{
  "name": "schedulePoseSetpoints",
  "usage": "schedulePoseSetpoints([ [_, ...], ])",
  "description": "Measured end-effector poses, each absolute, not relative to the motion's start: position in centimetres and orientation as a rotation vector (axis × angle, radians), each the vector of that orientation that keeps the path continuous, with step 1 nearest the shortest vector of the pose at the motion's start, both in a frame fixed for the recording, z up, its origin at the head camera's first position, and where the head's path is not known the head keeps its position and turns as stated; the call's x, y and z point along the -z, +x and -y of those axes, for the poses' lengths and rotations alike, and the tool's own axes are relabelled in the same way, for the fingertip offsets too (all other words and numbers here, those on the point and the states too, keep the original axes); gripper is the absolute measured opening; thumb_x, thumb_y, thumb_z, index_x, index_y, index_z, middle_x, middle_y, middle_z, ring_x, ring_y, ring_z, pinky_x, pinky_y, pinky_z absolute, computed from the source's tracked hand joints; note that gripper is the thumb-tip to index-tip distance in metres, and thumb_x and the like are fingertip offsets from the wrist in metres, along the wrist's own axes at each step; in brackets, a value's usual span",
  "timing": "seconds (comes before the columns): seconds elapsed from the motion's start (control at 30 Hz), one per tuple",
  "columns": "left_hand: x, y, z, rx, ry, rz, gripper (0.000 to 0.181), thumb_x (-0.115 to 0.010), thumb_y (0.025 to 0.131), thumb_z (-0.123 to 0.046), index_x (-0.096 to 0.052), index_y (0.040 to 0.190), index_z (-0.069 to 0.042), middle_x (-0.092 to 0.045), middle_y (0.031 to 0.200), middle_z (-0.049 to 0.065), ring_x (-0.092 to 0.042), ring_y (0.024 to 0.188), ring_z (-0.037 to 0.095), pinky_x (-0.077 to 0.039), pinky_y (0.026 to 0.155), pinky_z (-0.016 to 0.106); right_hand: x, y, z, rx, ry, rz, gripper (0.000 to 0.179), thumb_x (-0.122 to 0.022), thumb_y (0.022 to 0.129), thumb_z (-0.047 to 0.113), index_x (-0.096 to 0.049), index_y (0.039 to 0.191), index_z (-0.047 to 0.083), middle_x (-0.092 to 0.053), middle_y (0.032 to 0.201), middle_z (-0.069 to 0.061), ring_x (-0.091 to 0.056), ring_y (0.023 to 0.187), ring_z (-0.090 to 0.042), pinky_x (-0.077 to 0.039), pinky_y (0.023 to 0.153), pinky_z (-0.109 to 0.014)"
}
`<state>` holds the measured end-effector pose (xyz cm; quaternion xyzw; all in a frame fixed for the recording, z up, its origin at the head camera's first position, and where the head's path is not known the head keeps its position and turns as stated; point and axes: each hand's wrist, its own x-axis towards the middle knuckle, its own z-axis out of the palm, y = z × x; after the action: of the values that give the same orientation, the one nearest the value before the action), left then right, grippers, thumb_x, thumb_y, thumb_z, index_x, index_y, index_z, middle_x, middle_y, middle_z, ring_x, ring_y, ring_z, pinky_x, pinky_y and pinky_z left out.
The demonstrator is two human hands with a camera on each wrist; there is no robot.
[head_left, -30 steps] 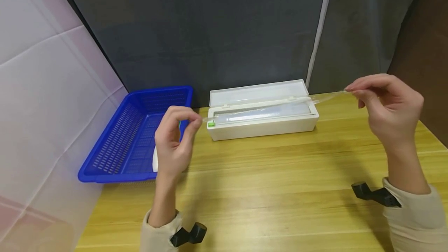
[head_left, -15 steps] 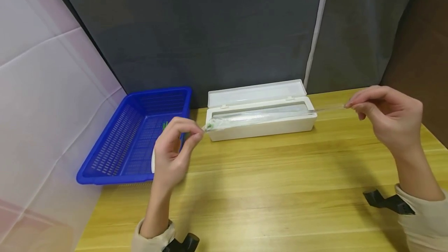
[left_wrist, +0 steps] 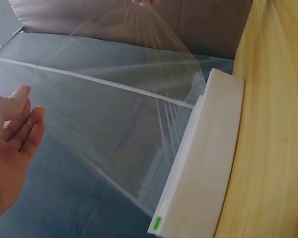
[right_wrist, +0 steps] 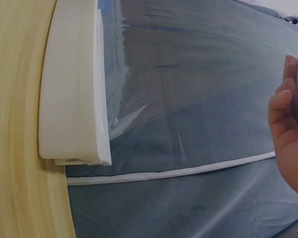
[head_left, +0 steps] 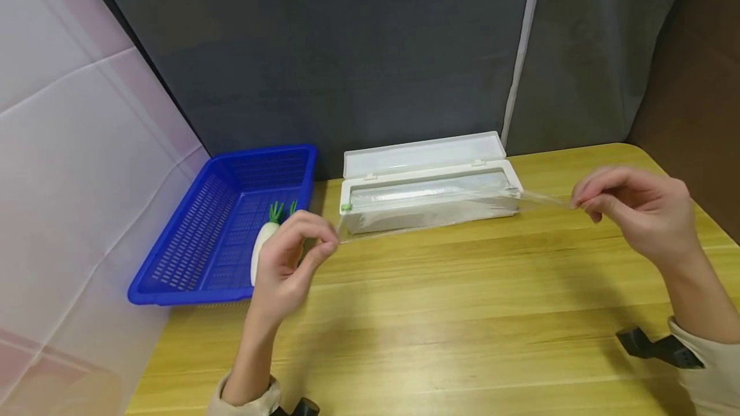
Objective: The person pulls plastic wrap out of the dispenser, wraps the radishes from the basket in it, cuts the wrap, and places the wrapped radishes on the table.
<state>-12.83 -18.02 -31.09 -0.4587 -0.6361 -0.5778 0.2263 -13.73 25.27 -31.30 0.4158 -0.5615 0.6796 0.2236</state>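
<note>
Watching the left hand (head_left: 279, 282), centre-left, and right hand (head_left: 650, 220), far right, pinch the film (head_left: 428, 209), I reckon an uneven pull could bunch it at the box (left_wrist: 206, 166).

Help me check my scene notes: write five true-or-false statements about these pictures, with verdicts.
1. The left hand and right hand pinch the clear film. True.
2. The white box is closed. False: its lid is open.
3. A white, green-topped vegetable lies in the blue basket. True.
4. In the head view, the basket stands right of the box. False: it stands left.
5. The film reaches from the box to both hands. True.
</note>
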Motion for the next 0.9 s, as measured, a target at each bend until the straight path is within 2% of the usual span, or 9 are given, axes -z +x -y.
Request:
schedulePoseSetpoints([
  [0.1, 31.2, -12.7, 18.2, 1.591, -1.278, 1.77, 0.012, -0.06, 0.099, 0.0, -0.062, 0.093, 0.009, -0.06, 0.093, 0.015, -0.057, 0.091, 0.021, -0.05, 0.083, 0.028, 31.5, -13.8, -25.3, -1.887, 1.182, 1.575, 0.018, -0.07, 0.087, -0.01, -0.06, 0.085, -0.024, -0.069, 0.086, -0.018, -0.06, 0.077, -0.022, -0.048, 0.061, -0.02],
  [0.3, 31.6, -12.7, 18.5, 1.603, -1.322, 1.789, 0.009, -0.06, 0.099, 0.001, -0.062, 0.094, 0.008, -0.061, 0.092, 0.012, -0.056, 0.09, 0.019, -0.05, 0.082, 0.027, 32.0, -13.9, -25.6, -1.919, 1.263, 1.61, 0.004, -0.065, 0.088, -0.016, -0.064, 0.091, -0.019, -0.069, 0.089, -0.017, -0.061, 0.079, -0.021, -0.048, 0.061, -0.021],
  [0.57, 32.2, -12.5, 18.9, 1.645, -1.384, 1.876, 0.008, -0.059, 0.1, -0.001, -0.063, 0.097, 0.005, -0.06, 0.091, 0.011, -0.056, 0.088, 0.02, -0.05, 0.081, 0.027, 32.9, -13.9, -26.7, -1.913, 1.285, 1.722, 0.005, -0.064, 0.091, -0.012, -0.064, 0.094, -0.016, -0.069, 0.09, -0.015, -0.06, 0.08, -0.02, -0.045, 0.059, -0.024],
  [0.77, 32.8, -12.4, 19.1, 1.631, -1.41, 1.975, 0.004, -0.06, 0.098, 0.002, -0.064, 0.099, 0.0, -0.061, 0.093, 0.01, -0.058, 0.089, 0.02, -0.051, 0.082, 0.027, 33.5, -13.8, -27.4, -1.934, 1.306, 1.822, 0.006, -0.061, 0.091, -0.016, -0.065, 0.095, -0.013, -0.069, 0.091, -0.014, -0.063, 0.081, -0.018, -0.044, 0.058, -0.027],
  [0.9, 33.2, -12.3, 19.2, 1.616, -1.436, 2.021, 0.011, -0.061, 0.096, 0.008, -0.065, 0.099, -0.002, -0.062, 0.094, 0.008, -0.058, 0.089, 0.02, -0.051, 0.082, 0.028, 33.8, -13.7, -27.7, -1.921, 1.335, 1.902, 0.012, -0.059, 0.091, -0.019, -0.066, 0.097, -0.01, -0.068, 0.092, -0.013, -0.064, 0.082, -0.017, -0.042, 0.056, -0.029],
])
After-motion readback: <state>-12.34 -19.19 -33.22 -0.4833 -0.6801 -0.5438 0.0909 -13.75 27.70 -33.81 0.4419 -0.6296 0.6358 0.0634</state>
